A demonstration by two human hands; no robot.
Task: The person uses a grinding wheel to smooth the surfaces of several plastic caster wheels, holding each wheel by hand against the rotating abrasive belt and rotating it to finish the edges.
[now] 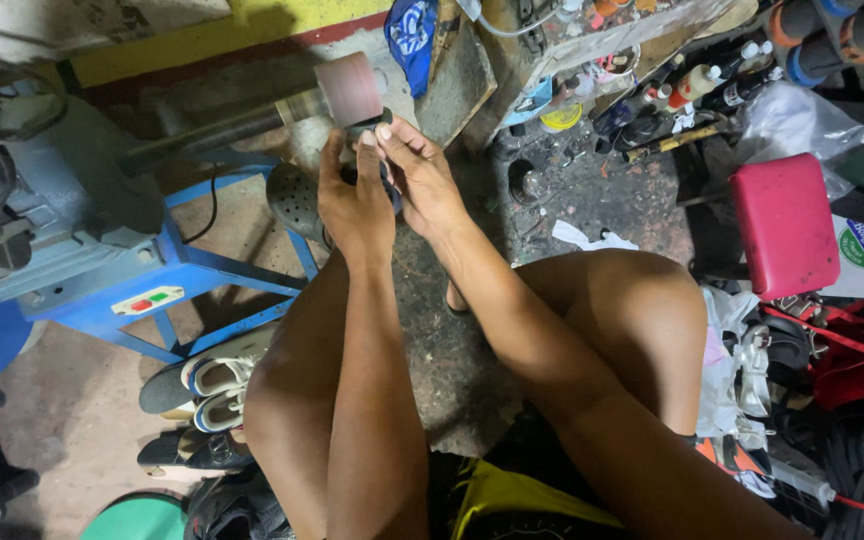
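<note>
My left hand [354,200] and my right hand [420,178] together grip a small dark piece [370,124], probably part of a shoe. They press it up against the pinkish sanding drum [348,88] at the end of a dark shaft [214,132]. The shaft comes out of a blue grinding machine [42,215] at the left. Most of the dark piece is hidden by my fingers. My forearms reach forward between my bare knees.
A dark perforated clog [295,200] lies under the drum. Several shoes [207,385] sit on the floor beside my left knee. A red stool [784,225], plastic bags and bottles [692,85] crowd the right. A cluttered wooden bench [592,30] stands at the back.
</note>
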